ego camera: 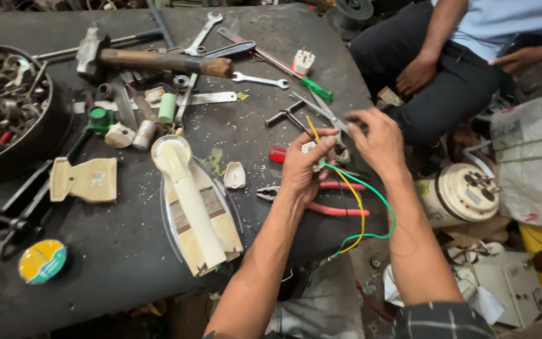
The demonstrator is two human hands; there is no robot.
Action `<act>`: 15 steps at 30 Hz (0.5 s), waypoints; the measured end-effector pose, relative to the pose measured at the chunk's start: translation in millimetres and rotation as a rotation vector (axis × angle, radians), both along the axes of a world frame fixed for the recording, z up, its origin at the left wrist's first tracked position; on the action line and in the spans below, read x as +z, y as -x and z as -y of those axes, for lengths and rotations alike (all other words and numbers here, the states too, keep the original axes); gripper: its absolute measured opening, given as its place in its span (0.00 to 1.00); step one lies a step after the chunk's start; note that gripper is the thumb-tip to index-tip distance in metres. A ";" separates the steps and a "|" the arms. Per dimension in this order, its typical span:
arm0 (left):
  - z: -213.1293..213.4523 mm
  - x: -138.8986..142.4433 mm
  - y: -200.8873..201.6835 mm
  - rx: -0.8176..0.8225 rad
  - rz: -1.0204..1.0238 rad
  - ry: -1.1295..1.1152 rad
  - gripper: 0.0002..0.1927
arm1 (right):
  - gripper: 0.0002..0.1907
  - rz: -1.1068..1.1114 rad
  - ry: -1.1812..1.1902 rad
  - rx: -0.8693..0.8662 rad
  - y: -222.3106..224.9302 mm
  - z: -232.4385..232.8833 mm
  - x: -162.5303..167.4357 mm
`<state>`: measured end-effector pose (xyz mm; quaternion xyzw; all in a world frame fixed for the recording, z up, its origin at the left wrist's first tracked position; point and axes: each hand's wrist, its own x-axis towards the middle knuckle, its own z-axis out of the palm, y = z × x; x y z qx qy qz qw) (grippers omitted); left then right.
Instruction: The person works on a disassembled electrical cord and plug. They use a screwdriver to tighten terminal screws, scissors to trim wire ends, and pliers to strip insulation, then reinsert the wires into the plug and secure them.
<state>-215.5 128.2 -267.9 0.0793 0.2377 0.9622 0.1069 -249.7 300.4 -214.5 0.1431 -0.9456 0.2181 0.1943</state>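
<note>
Pinching a small white part (309,148) w/ yellow wire (354,194) and green wire (381,201), left hand (302,166) closes thumb on fingers. Right hand (377,141) grips scissors (321,112) at the handle, fingers curled; handle mostly hidden under them. Can't make out the part itself. Wires loop off the bench (127,251) edge and vanish below. Red pliers (327,198) lie just under the wrists. Iron (196,207) sits near the front edge. Bowl (51,132) of scrap is cut off at left. Another person's hands, top right, well apart.
</note>
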 end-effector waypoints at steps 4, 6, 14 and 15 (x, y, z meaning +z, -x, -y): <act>-2.4 -0.5 2.9 -0.039 0.033 0.011 0.18 | 0.13 -0.040 -0.045 0.072 55.5 7.4 -18.3; -1.4 -0.4 4.2 -0.041 0.046 0.052 0.22 | 0.16 -0.084 -0.067 0.138 79.0 15.4 -25.5; -1.2 4.0 7.2 -0.014 -0.015 0.025 0.35 | 0.20 0.018 -0.037 0.167 99.8 20.0 -12.2; -1.5 4.8 6.9 -0.011 -0.021 0.032 0.36 | 0.18 -0.042 0.019 0.136 94.4 15.8 -5.9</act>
